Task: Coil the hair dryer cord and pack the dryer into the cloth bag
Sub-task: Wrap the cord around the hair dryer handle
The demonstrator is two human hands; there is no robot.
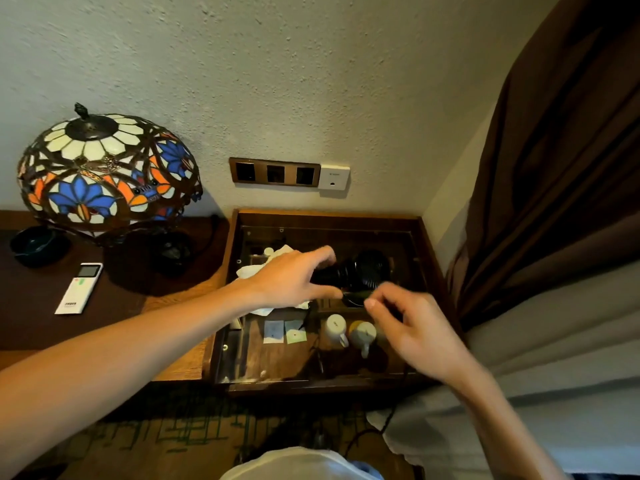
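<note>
A black hair dryer (360, 271) lies over the glass-topped wooden tray table (429, 258), its round head toward the back right. My left hand (294, 282) grips the dryer's handle end, thumb and fingers around it. My right hand (412, 323) is just in front of the dryer, fingertips pinched on a thin dark cord (353, 298) near the handle. The cord trails down off the front edge toward the floor (381, 427). A white cloth (263, 268), possibly the bag, lies crumpled under my left hand.
Two white cups (336, 329) and small packets (285, 330) sit under the glass. A stained-glass lamp (104, 171), a white remote (79, 289) and a dark ashtray (36, 245) stand on the desk to the left. Wall sockets (275, 174) are behind; a brown curtain (554, 168) and bedding at right.
</note>
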